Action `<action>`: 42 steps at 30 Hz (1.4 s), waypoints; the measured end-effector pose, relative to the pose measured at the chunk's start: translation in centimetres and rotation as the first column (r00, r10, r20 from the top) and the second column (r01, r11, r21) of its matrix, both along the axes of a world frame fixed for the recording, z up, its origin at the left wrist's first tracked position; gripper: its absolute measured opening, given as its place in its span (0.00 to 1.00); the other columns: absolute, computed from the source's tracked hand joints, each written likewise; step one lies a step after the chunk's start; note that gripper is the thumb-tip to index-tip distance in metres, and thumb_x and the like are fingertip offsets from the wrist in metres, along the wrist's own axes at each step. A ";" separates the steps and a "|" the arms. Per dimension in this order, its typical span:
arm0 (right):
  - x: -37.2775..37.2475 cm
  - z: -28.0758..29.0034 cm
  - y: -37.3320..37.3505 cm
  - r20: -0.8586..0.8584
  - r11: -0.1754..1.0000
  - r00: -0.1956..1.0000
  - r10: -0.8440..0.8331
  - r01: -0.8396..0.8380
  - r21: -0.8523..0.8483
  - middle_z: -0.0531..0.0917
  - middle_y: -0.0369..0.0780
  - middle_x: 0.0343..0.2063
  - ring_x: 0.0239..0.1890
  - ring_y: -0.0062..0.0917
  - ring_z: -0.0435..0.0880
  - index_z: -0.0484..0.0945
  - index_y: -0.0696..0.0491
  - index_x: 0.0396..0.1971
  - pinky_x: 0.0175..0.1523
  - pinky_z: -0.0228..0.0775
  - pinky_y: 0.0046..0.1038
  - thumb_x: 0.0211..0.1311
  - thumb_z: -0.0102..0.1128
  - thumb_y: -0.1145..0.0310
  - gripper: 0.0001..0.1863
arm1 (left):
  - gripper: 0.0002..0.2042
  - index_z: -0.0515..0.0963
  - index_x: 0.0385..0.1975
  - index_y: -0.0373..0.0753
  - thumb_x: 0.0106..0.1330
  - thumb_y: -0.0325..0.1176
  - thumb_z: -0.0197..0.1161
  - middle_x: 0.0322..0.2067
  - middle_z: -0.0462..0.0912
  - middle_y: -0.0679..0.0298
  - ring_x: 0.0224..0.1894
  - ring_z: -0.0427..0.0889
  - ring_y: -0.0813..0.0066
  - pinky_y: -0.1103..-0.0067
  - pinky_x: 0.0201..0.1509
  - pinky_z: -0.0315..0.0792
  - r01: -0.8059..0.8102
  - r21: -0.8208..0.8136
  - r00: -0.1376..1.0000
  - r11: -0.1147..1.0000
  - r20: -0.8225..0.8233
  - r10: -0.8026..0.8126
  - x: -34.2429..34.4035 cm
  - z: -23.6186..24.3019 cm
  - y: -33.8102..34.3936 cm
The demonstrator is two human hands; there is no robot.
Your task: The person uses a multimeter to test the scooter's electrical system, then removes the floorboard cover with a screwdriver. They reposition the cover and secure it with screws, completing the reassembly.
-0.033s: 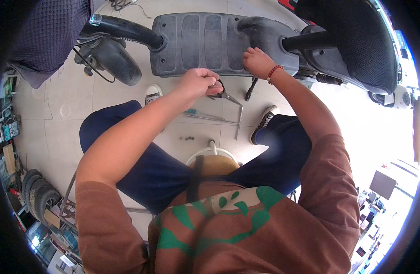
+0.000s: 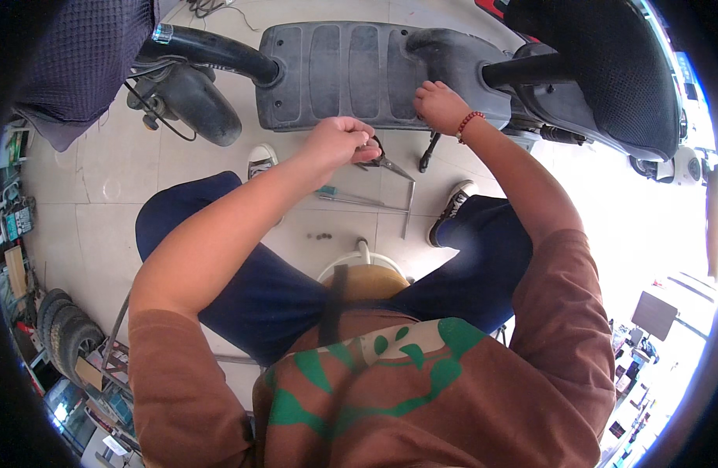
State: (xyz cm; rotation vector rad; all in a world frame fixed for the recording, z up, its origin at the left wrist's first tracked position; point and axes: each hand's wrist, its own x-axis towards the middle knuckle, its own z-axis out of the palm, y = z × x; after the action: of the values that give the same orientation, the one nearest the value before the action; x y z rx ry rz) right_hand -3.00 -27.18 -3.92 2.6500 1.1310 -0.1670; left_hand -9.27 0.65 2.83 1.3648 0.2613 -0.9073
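My left hand (image 2: 345, 142) hangs just in front of the grey scooter deck (image 2: 334, 70), fingers curled together; anything held in them is too small to name. My right hand (image 2: 440, 104), with a red bead bracelet, rests at the deck's near edge on the right, fingers bent round something hidden. Below my left hand lie dark-handled pliers or shears (image 2: 392, 166), a thin bent metal rod (image 2: 408, 214) and a screwdriver with a teal handle (image 2: 326, 189). A black kickstand (image 2: 427, 154) drops beneath the deck.
The scooter's front tube (image 2: 218, 53) and wheel guard (image 2: 210, 105) are left, the seat (image 2: 624, 93) right. Several small dark pieces (image 2: 321, 235) lie on the tiled floor (image 2: 101, 226) before my stool (image 2: 363, 281). Stacked tyres (image 2: 70, 327) stand at the lower left, a cable at the top.
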 end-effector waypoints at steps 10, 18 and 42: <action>0.0 -0.5 0.1 0.032 0.999 0.999 -0.020 0.018 0.039 0.79 0.36 0.31 0.43 0.30 0.76 0.83 0.50 0.24 0.49 0.67 0.31 0.51 0.62 0.66 0.05 | 0.09 0.74 0.47 0.29 0.73 0.25 0.50 0.42 0.82 0.53 0.44 0.84 0.69 0.79 0.52 0.80 -0.008 -0.009 1.000 1.000 0.008 0.008 -0.1 -0.4 0.0; 0.1 -0.2 0.1 0.018 1.000 1.000 -0.013 0.013 0.006 0.79 0.37 0.33 0.44 0.30 0.76 0.83 0.51 0.24 0.50 0.67 0.31 0.50 0.62 0.67 0.05 | 0.10 0.74 0.47 0.28 0.71 0.21 0.47 0.45 0.81 0.53 0.47 0.83 0.69 0.78 0.55 0.79 -0.081 -0.081 0.996 0.993 -0.040 0.077 0.1 -0.8 0.1; 1.4 4.7 0.2 -0.153 0.949 0.983 -0.104 0.144 0.281 0.81 0.41 0.37 0.44 0.36 0.78 0.85 0.53 0.29 0.50 0.73 0.37 0.48 0.66 0.69 0.07 | 0.10 0.76 0.47 0.29 0.69 0.20 0.53 0.45 0.82 0.56 0.46 0.82 0.72 0.81 0.53 0.77 -0.076 -0.083 0.997 0.994 0.023 0.078 0.4 -2.0 0.2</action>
State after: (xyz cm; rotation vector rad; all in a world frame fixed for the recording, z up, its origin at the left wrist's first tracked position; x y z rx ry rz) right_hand -1.59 -26.95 0.81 3.0148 1.1039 -0.2239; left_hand -8.87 0.86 0.84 1.2812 0.2520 -0.8261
